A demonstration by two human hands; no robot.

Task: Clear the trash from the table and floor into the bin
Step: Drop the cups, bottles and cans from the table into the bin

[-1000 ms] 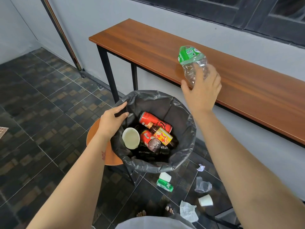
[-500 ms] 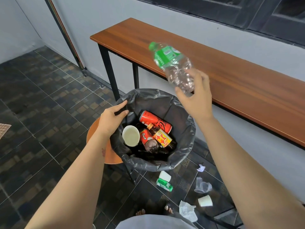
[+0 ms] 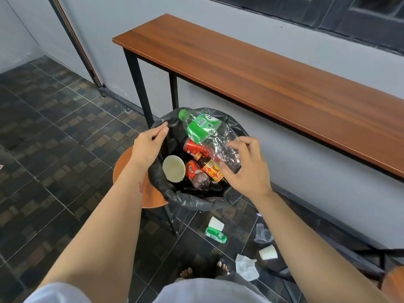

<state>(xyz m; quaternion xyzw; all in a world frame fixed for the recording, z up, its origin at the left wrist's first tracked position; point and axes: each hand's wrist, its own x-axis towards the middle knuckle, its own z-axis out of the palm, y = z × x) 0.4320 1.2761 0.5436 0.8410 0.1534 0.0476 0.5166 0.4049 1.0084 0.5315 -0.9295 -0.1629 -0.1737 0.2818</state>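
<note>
Nearest, by the bare feet, the floor trash lies as it did a second ago: a crumpled tissue (image 3: 246,266), a paper cup (image 3: 267,252), clear plastic cups (image 3: 263,234), a green can (image 3: 216,235) and a white cup (image 3: 216,223) just beside it, all untouched. Further out, the left grip (image 3: 150,145) keeps its fingers curled on the near-left rim of the black-lined bin (image 3: 190,202), holding the liner open as before. The change is in the right grip (image 3: 249,171). A second ago it held the clear bottle (image 3: 205,132) upright beside the edge of the bench (image 3: 262,73). Now it has swung down and left, and the bottle lies tilted across the bin's mouth, green cap toward the far rim, just above the red cans (image 3: 193,171) already inside. Thumb and fingers are still curled round the bottle's crushed base, loosely it seems, so it is not yet released. By my reckoning the drop is a moment off, and the floor pieces are then most of what remains. Beyond, the bench runs along the wall.
</note>
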